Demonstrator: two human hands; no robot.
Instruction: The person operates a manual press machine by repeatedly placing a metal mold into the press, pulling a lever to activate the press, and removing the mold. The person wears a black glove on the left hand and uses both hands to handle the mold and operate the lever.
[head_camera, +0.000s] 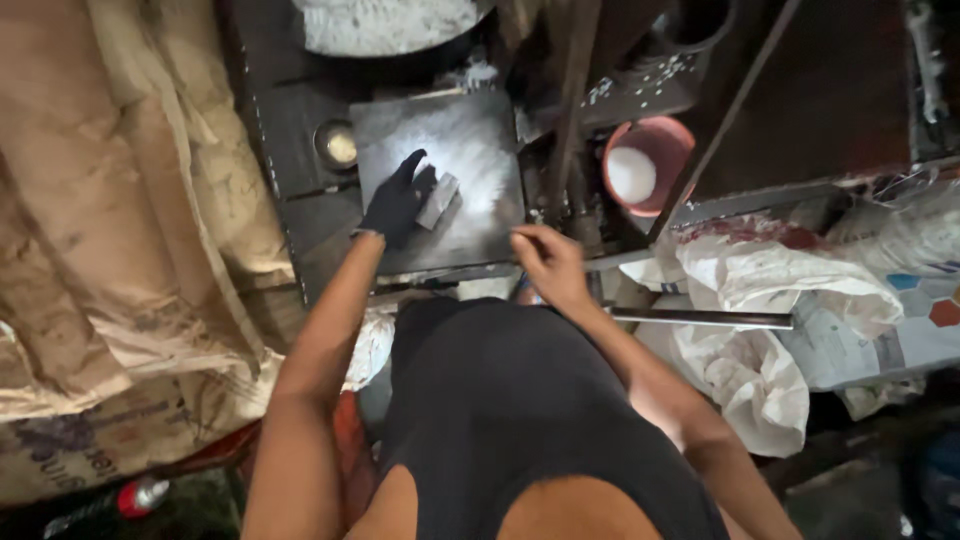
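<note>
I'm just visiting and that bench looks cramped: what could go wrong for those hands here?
The left hand is gloved and presses a small metal block on a powder-dusted plate; the block might slip. The right hand is bare, close to the plate's edge and metal bars, so it could get scraped or pinched.

To my right a reddish-pink bowl (650, 165) holds white powder, with crumpled white sacks (745, 300) piled below it. Brown paper sacks (120, 220) slump on my left. A big pan of white powder (385, 25) sits above me.
</note>
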